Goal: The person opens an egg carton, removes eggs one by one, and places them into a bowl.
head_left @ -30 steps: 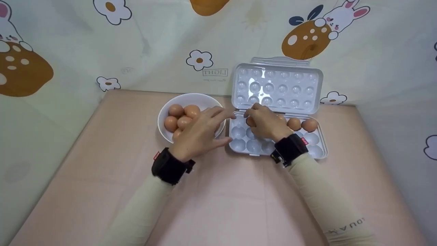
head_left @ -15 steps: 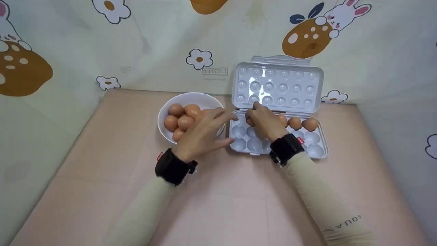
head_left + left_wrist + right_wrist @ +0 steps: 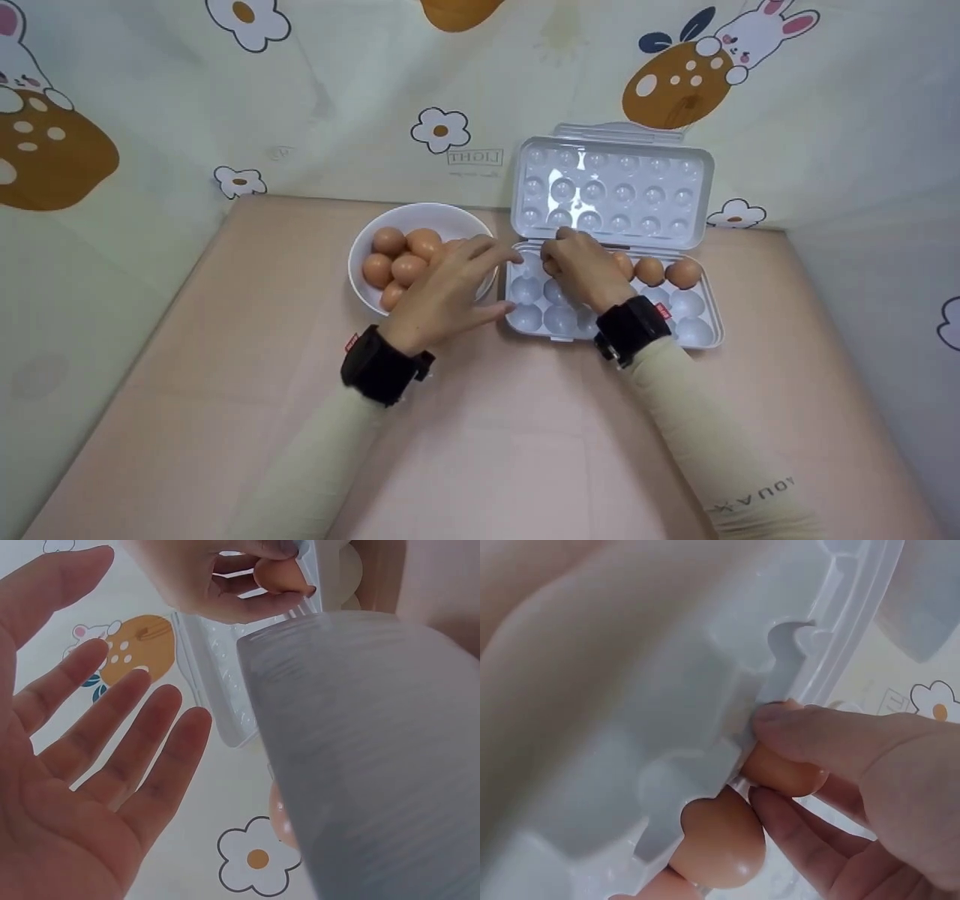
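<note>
My right hand (image 3: pixel 589 271) reaches over the back row of the open plastic egg box (image 3: pixel 560 320). In the right wrist view, its thumb and fingers pinch a brown egg (image 3: pixel 784 766) at a hollow beside another seated egg (image 3: pixel 724 840). Most of the pinched egg is covered by the hand in the head view. Farther right in that row sit several eggs, one of them at the end (image 3: pixel 684 273). My left hand (image 3: pixel 442 296), fingers spread and holding nothing, hovers over the right side of a white bowl (image 3: pixel 360 289) with several brown eggs (image 3: pixel 409 269) in it.
The box's raised lid (image 3: pixel 611 191) leans back by the printed backdrop (image 3: pixel 337 105). Front and middle rows of the box show bare hollows (image 3: pixel 526 317). A pinkish cloth (image 3: pixel 480 465) covers the table under the bowl and box.
My left hand has shifted slightly up and right over the bowl, then stayed put. My right hand stays at the same hollow, its fingers now covering more of the pinched egg.
</note>
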### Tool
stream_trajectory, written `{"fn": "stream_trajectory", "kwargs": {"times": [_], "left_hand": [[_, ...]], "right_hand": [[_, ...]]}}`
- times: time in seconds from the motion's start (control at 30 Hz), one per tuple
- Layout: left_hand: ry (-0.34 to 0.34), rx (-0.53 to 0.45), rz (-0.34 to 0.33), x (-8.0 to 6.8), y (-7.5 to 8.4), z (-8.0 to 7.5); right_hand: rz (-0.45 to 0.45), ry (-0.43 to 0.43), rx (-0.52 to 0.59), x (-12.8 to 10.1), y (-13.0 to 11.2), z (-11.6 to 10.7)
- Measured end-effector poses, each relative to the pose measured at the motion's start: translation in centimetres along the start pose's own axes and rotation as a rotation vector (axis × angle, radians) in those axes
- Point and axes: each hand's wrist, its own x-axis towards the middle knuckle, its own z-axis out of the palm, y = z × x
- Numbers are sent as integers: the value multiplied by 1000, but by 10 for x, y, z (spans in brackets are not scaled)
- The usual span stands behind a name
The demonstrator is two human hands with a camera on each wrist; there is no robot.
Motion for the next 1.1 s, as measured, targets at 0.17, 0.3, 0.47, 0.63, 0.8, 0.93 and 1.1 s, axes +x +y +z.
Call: {"fn": "stream_trajectory", "kwargs": {"times": [0.17, 0.3, 0.47, 0.63, 0.8, 0.93, 1.1], "left_hand": [[12, 7, -9, 1, 0, 0], [32, -3, -29, 2, 1, -1], [73, -36, -44, 1, 1, -2], [82, -54, -52, 5, 3, 0], [105, -56, -31, 10, 5, 1], [132, -60, -19, 12, 8, 2], [174, -52, 8, 14, 11, 2]], "right_hand": [[32, 94, 84, -9, -1, -12], [1, 196, 157, -16, -7, -26], [-25, 311, 216, -25, -17, -41], [-9, 341, 281, -36, -24, -49], [6, 336, 414, -48, -30, -55], [28, 297, 561, -55, -35, -58], [60, 245, 698, -62, -39, -61]]}}
